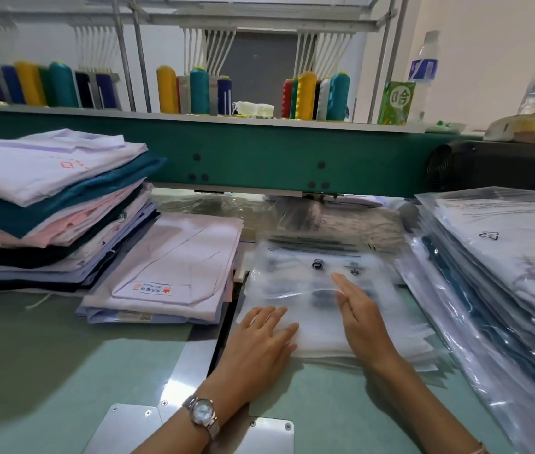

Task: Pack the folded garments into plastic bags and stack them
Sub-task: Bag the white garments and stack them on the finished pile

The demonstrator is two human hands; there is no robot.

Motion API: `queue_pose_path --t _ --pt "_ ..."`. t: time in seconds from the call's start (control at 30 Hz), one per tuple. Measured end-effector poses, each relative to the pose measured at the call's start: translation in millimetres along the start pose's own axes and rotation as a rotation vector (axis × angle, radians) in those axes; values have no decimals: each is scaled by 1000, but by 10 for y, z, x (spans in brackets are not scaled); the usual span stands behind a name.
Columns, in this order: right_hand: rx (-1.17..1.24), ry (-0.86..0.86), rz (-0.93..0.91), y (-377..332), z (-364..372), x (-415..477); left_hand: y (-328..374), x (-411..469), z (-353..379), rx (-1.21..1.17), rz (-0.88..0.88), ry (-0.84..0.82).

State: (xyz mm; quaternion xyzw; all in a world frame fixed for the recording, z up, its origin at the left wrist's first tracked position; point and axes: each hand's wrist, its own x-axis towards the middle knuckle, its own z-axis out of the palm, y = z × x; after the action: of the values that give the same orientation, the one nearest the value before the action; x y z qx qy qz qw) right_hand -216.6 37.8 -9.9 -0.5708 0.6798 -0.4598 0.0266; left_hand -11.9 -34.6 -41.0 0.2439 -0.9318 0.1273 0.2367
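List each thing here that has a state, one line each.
plastic bag, lying flat, blurred.
left hand, flat, fingers straight, resting on the plastic bag's near edge.
right hand, flat, fingers straight, on the plastic bag.
tall garment stack, folded, unbagged.
white garment pile, folded, unbagged.
bagged stack, in bags, piled at the right.
thread cones, upright.

Clear plastic bag lying flat mid-table, folded white garment left, bagged stack right

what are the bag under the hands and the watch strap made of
Bag: looks like thin clear plastic film, glossy; it glints, wrinkles and shows white fabric through. Watch strap: seems polished metal; silvery links catch the light.
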Motion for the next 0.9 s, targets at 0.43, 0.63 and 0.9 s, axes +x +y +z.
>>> queue_pose_path --t 0.43,0.63,0.9 --pt "-368 -215 -163 117 29 -113 -50 -23 -187 -318 105 320" --pt "-328 -228 -116 95 23 -115 -552 -99 -318 -253 -183 471" --pt "-346 -242 -78 135 4 -140 -1285 -253 -168 188 -244 -284"
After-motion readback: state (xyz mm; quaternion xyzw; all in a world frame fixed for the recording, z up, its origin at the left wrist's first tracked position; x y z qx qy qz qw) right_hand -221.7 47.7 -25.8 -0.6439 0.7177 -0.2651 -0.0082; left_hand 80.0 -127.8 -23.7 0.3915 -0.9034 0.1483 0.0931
